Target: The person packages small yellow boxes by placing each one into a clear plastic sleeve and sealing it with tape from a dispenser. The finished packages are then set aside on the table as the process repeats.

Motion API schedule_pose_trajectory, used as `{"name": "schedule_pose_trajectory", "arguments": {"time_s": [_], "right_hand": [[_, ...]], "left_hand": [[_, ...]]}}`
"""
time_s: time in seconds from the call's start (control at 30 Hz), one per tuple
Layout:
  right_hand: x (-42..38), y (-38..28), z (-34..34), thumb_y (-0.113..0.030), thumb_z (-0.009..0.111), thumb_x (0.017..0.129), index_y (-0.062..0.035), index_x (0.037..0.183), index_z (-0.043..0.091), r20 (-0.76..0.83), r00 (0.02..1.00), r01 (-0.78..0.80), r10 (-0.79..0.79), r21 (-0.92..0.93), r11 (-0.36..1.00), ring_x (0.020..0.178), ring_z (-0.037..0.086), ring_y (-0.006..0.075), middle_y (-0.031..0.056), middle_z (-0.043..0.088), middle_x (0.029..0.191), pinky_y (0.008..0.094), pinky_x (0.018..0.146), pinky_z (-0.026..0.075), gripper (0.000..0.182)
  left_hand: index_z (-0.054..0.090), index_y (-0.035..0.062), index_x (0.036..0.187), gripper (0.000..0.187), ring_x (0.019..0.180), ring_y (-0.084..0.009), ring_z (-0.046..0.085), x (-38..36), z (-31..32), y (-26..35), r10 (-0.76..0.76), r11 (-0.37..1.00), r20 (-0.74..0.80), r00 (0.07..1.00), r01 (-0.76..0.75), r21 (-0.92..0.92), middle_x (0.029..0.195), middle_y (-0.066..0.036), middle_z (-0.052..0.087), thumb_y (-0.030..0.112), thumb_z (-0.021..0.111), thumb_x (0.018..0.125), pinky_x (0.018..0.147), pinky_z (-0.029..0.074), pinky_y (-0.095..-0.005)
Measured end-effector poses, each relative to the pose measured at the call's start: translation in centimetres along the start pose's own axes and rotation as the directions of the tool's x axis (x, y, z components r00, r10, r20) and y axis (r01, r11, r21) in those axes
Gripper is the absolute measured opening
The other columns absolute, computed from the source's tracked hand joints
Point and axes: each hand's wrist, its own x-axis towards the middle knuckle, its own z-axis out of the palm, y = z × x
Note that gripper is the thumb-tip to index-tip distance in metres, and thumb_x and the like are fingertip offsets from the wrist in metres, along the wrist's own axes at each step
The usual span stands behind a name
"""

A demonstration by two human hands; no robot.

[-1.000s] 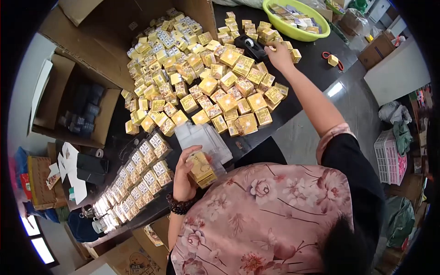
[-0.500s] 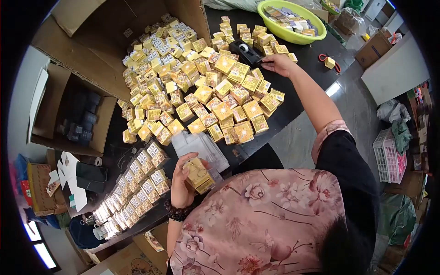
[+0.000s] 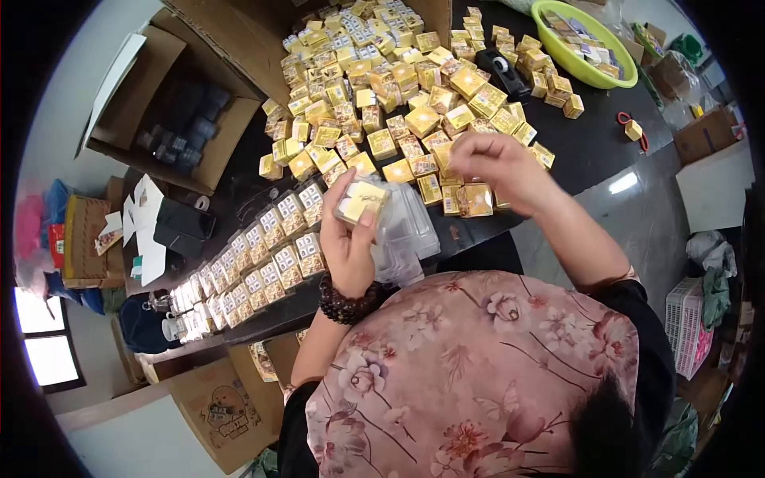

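Smooth pink cloth (image 3: pixel 470 374) with flowers is seen nearest. A small square box (image 3: pixel 366 202) is gripped in the left hand (image 3: pixel 349 253), beside thin, clear plastic cases (image 3: pixel 410 225). The right hand (image 3: pixel 508 177) is held narrow, fingers bent; whether anything is pinched cannot be told. Beyond, shiny gold boxes (image 3: pixel 422 120) are heaped near a black tape holder (image 3: pixel 504 75) and a round green tub (image 3: pixel 562 65).

A black device (image 3: pixel 184 228) lies beside white paper (image 3: pixel 149 243) on the desk (image 3: pixel 586 142); a white plastic basket (image 3: pixel 683 323) stands near a green bag (image 3: pixel 716 296).
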Motion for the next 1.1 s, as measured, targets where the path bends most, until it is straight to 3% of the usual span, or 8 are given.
{"name": "schedule_pose_trajectory", "arguments": {"time_s": [0.33, 0.5, 0.57, 0.67, 0.73, 0.8, 0.93, 1.1], "right_hand": [[-0.2, 2.3, 7.9, -0.016, 0.070, 0.088, -0.0006, 0.080, 0.066, 0.160, 0.970, -0.173, 0.183, -0.071, 0.982, 0.067, 0.052, 0.0034, -0.0029, 0.062, 0.072, 0.0211, 0.061, 0.040, 0.017], [-1.0, 2.1, 8.1, -0.025, 0.073, 0.086, -0.0018, 0.063, 0.058, 0.121, 0.987, -0.025, 0.106, -0.539, 0.842, 0.055, 0.050, 0.0064, 0.0030, 0.059, 0.062, 0.0265, 0.050, 0.038, 0.036], [-1.1, 4.1, 7.6, -0.025, 0.077, 0.080, -0.0021, 0.057, 0.052, 0.123, 0.984, 0.180, -0.131, -0.678, 0.712, 0.051, 0.049, 0.0118, 0.0056, 0.053, 0.057, 0.0300, 0.048, 0.036, 0.042], [0.2, 4.4, 4.1, -0.023, 0.081, 0.074, -0.0046, 0.065, 0.054, 0.273, 0.875, 0.482, -0.399, -0.560, 0.674, 0.060, 0.051, 0.0160, 0.0047, 0.052, 0.065, 0.0316, 0.053, 0.038, 0.034], [2.7, 3.7, -1.8, -0.019, 0.072, 0.083, -0.0043, 0.089, 0.062, -0.177, 0.897, 0.192, -0.404, -0.669, 0.718, 0.067, 0.053, 0.0174, 0.0056, 0.055, 0.079, 0.0304, 0.062, 0.045, 0.019], [6.6, 4.4, -12.8, -0.024, 0.066, 0.088, -0.0019, 0.103, 0.063, -0.403, 0.634, -0.159, -0.660, -0.903, 0.399, 0.078, 0.060, 0.0241, 0.0123, 0.059, 0.089, 0.0341, 0.070, 0.049, 0.027], [9.9, 5.3, -25.3, -0.029, 0.063, 0.087, -0.0024, 0.106, 0.066, -0.470, 0.855, -0.384, -0.219, -0.858, 0.340, 0.085, 0.063, 0.0352, 0.0166, 0.063, 0.087, 0.0440, 0.080, 0.050, 0.032], [10.7, 4.8, -27.4, -0.023, 0.065, 0.088, -0.0074, 0.092, 0.066, -0.559, 0.792, -0.450, 0.247, -0.259, 0.855, 0.075, 0.058, 0.0164, 0.0000, 0.061, 0.078, 0.0289, 0.071, 0.048, 0.017]], "left_hand": [[0.046, -0.0045, 0.132, 0.050, 0.104, -0.0299, 0.053, -1.6, -2.0, -0.4, 0.324, 0.824, 0.093, 0.941, -0.329, 0.460, 0.116, -0.019, 0.052, 0.015, 0.059, 0.087, 0.094, 0.041, -0.0384], [0.044, -0.0044, 0.133, 0.049, 0.108, -0.0194, 0.052, -2.2, -1.2, -0.3, 0.038, 0.996, 0.037, 0.999, -0.041, 0.082, 0.123, -0.013, 0.051, 0.022, 0.049, 0.093, 0.096, 0.040, -0.0328], [0.043, -0.0040, 0.134, 0.050, 0.113, -0.0199, 0.052, -2.1, -1.1, -2.2, -0.112, 0.982, 0.057, 0.992, 0.119, -0.146, 0.126, -0.014, 0.050, 0.027, 0.045, 0.095, 0.098, 0.040, -0.0324], [0.041, 0.0016, 0.136, 0.056, 0.102, -0.0231, 0.059, -1.6, 1.1, -0.8, -0.320, 0.865, 0.031, 0.947, 0.305, -0.399, 0.113, -0.015, 0.059, 0.043, 0.042, 0.098, 0.094, 0.045, -0.0365], [0.041, 0.0026, 0.138, 0.057, 0.103, -0.0252, 0.059, -1.4, -0.2, -1.5, -0.361, 0.789, 0.135, 0.923, 0.379, -0.484, 0.109, -0.015, 0.060, 0.045, 0.037, 0.100, 0.093, 0.046, -0.0382], [0.042, 0.0042, 0.139, 0.056, 0.101, -0.0297, 0.059, -1.0, -1.2, -1.6, -0.436, 0.707, 0.164, 0.885, 0.449, -0.547, 0.105, -0.016, 0.061, 0.043, 0.036, 0.098, 0.089, 0.048, -0.0412], [0.044, 0.0045, 0.137, 0.056, 0.101, -0.0328, 0.058, -0.6, -1.7, -2.2, -0.565, 0.503, 0.221, 0.795, 0.544, -0.671, 0.105, -0.017, 0.060, 0.039, 0.037, 0.093, 0.087, 0.048, -0.0418], [0.043, 0.0032, 0.137, 0.055, 0.104, -0.0303, 0.058, -0.2, -1.6, -2.2, -0.528, 0.515, 0.255, 0.810, 0.544, -0.663, 0.108, -0.015, 0.061, 0.038, 0.037, 0.094, 0.090, 0.048, -0.0426]]}}
